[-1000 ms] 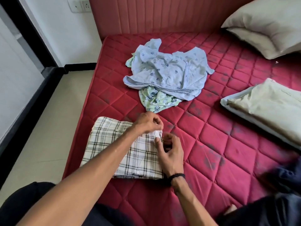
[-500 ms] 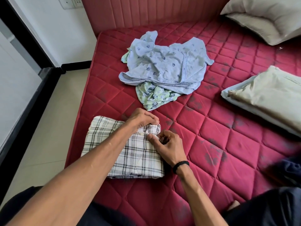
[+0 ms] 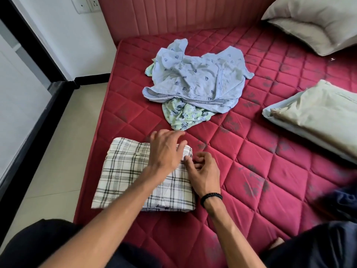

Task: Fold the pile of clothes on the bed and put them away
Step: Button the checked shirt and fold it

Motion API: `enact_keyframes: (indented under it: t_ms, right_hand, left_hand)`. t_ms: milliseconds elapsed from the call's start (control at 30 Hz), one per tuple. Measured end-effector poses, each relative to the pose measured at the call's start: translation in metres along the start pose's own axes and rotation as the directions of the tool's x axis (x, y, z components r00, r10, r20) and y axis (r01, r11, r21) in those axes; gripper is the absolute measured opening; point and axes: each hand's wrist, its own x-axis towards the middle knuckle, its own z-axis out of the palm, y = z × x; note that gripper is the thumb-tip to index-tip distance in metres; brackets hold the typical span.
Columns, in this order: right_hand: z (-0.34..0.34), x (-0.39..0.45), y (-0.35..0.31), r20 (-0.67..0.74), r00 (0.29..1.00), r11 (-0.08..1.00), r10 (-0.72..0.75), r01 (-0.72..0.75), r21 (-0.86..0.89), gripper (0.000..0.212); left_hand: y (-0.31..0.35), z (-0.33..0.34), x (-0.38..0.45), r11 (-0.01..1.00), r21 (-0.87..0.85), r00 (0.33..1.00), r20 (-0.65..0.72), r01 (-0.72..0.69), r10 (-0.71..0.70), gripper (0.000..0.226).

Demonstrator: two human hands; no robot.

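Observation:
A folded white plaid shirt (image 3: 125, 171) lies near the left edge of the red quilted mattress (image 3: 251, 151). My left hand (image 3: 166, 149) hovers over its far right corner with fingers spread. At the shirt's right edge, my right hand (image 3: 202, 173) has its fingers curled, and its thumb and fingertips touch the fabric; a black band circles the wrist. Farther up the bed a crumpled light blue printed shirt (image 3: 197, 78) lies on top of a pale green floral garment (image 3: 183, 115).
Two pillows rest on the right: one (image 3: 318, 22) by the red headboard, another (image 3: 318, 113) at mid-bed. A dark garment (image 3: 340, 202) lies at the right edge. The tiled floor (image 3: 58, 151) runs along the bed's left side. My dark-clad legs fill the bottom.
My left hand has let go of the plaid shirt's corner and opened, its fingers now spread above the shirt. My right hand stays at the shirt's right edge.

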Motion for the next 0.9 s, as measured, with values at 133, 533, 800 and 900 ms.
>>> enact_keyframes:
  t_ms: [133,533,800,900]
  right_hand:
    - [-0.006,0.002,-0.004,0.190,0.935,0.951,0.299,-0.307,0.019,0.074]
    - [-0.035,-0.052,-0.110,0.496,0.723,0.872,-0.481,0.450,0.191,0.017]
    - [-0.094,-0.116,-0.116,0.619,0.147,0.002,-0.771,0.974,-0.228,0.012]
    - [-0.099,-0.111,-0.079,0.663,0.175,-0.037,-0.728,0.955,-0.293,0.013]
  left_hand:
    - [-0.022,0.005,-0.090,0.959,0.232,0.986,-0.072,0.165,-0.152,0.065]
    - [-0.006,-0.082,-0.140,-0.027,-0.866,0.639,0.389,0.499,-0.664,0.103]
    - [-0.002,-0.128,-0.130,-0.679,-0.682,0.882,0.458,0.272,-0.107,0.088]
    - [0.001,-0.100,-0.117,-0.653,-0.691,0.840,0.521,0.309,-0.153,0.072]
